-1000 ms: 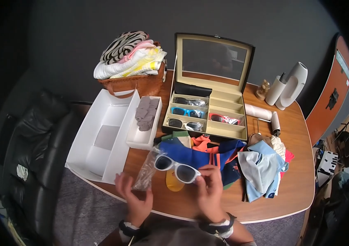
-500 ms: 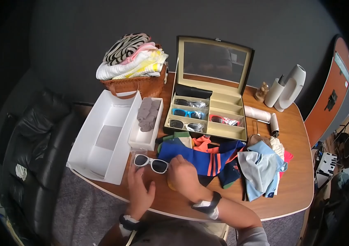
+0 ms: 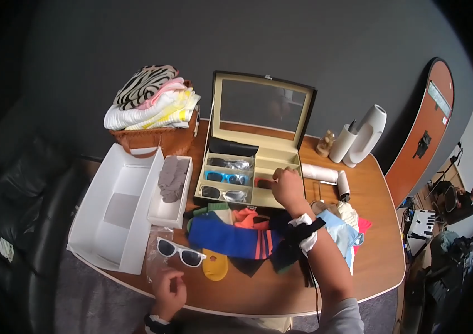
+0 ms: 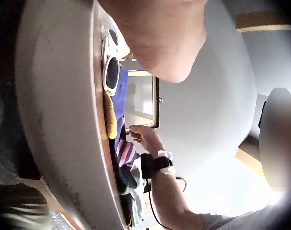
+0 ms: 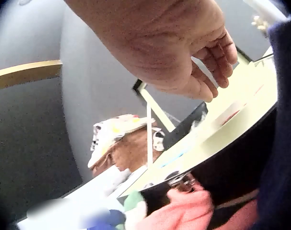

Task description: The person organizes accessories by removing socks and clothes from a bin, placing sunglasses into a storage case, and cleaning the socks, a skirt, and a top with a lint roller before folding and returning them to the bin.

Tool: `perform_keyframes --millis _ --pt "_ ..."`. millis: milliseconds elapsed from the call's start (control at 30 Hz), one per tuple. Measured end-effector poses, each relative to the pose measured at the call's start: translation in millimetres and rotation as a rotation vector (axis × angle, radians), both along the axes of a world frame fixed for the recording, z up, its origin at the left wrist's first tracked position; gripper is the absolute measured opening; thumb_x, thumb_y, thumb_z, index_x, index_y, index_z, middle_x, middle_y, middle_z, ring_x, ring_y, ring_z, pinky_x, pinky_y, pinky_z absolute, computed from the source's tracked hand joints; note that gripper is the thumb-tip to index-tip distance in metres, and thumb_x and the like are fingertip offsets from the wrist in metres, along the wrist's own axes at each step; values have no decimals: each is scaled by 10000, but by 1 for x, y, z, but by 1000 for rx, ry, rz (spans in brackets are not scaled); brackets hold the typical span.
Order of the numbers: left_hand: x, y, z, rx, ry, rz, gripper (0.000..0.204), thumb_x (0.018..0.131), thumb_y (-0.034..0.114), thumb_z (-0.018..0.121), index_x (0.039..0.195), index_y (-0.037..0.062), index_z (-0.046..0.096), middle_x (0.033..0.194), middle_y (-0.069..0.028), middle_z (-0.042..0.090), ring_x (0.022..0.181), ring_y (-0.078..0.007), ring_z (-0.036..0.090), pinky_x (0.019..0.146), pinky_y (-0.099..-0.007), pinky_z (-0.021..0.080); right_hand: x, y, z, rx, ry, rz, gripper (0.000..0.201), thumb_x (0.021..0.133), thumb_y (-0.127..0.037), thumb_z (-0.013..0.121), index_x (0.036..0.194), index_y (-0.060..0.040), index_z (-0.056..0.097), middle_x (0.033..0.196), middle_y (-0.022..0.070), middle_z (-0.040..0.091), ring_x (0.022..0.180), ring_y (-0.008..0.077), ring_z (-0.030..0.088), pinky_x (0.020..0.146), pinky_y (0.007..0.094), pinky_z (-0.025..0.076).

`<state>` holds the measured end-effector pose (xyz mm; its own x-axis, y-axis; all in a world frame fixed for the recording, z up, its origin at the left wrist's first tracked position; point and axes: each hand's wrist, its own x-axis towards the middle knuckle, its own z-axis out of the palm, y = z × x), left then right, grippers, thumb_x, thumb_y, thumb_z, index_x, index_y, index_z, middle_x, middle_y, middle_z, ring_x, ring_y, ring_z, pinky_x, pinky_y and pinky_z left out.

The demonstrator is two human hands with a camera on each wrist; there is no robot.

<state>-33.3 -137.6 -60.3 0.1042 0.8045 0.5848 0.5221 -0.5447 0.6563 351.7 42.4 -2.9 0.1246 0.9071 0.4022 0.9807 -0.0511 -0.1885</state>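
Note:
White-framed sunglasses (image 3: 191,258) lie on the table beside a yellow sock (image 3: 215,267), overlapping a clear plastic sleeve (image 3: 154,253). Just in front of them, my left hand (image 3: 168,292) has its fingers loosely bent and holds nothing. My right hand (image 3: 287,188) hovers over the right side of an open eyewear case (image 3: 262,197), fingers slightly bent with nothing between them. Beneath it are red sunglasses (image 3: 264,183), partly hidden by the hand. The left column holds dark sunglasses (image 3: 229,163), blue sunglasses (image 3: 225,177), and pale-framed sunglasses (image 3: 222,194).
A large white box (image 3: 89,245) and a smaller white box (image 3: 167,214) with grey socks stand left. Behind is a brown basket (image 3: 164,141) of folded cloth. Colourful socks (image 3: 228,236) and light blue clothes (image 3: 336,228) lie before the case; a white vase (image 3: 367,136) stands back right.
My right hand has let go of the white sunglasses on the table and moved right and up, over the case. My left hand has drawn back from the sunglasses, toward the table's front edge.

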Motion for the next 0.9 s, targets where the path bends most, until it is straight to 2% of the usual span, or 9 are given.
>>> perform_keyframes --millis 167,267,367,500,600,667,733,800,900 --pt "2 3 7 4 5 -21 255 782 -94 634 992 49 654 953 -140 664 897 -340 642 812 -425 507 34 36 -37 -258 -96 -84 272 857 -310 735 974 -69 782 1061 190 722 1038 387 665 912 467 542" --pt "2 5 7 8 18 -37 243 787 -93 633 980 52 659 943 -137 665 896 -334 645 807 -424 509 32 43 -45 -183 -94 -155 132 756 -184 799 876 -131 788 1015 153 725 1034 374 666 910 475 537" --pt "1 5 7 7 41 -47 205 792 -88 635 953 38 641 930 -150 644 919 -334 630 823 -411 495 22 26 -20 -148 -85 -149 123 796 -125 756 918 -110 763 1033 143 698 1059 355 642 925 498 490" --pt "-4 -1 -5 -59 -17 -115 176 855 -42 662 1014 27 624 964 -144 643 941 -293 635 853 -369 502 -16 -19 31 301 144 56 102 847 -54 677 945 -60 655 1054 142 637 1073 364 576 944 497 392" --pt "18 -11 -2 -431 -399 -262 320 939 59 684 1236 20 571 1072 -134 649 975 -233 644 898 -348 516 -75 -94 73 185 359 378 189 814 30 641 976 -57 597 1076 144 601 1086 381 550 959 493 372" --pt "50 -2 37 -488 -786 -513 612 933 63 710 1465 -16 418 1261 -138 607 1141 -223 640 1001 -371 515 -103 -133 70 115 439 645 265 793 66 625 1031 -46 599 1195 168 604 1201 398 537 1018 500 358" --pt "78 1 55 -531 -1031 -549 640 951 104 699 1501 -19 396 1261 -131 616 1167 -231 638 1007 -367 515 -124 -163 62 -66 534 780 231 815 48 654 1026 -37 612 1311 182 588 1325 406 497 1086 505 332" --pt "68 11 36 -671 -776 -565 571 983 149 676 1479 5 433 1275 -139 624 1193 -234 635 1016 -388 525 -128 -179 52 -103 653 765 200 857 -3 698 1047 -40 648 1343 171 601 1360 380 498 1106 483 341" --pt "71 10 29 -809 -1112 -556 306 1072 221 574 1308 30 537 1280 -168 633 1215 -280 642 1033 -464 541 -107 -197 46 43 737 555 251 860 -27 743 1103 -62 686 1319 147 638 1282 356 565 1065 449 384"
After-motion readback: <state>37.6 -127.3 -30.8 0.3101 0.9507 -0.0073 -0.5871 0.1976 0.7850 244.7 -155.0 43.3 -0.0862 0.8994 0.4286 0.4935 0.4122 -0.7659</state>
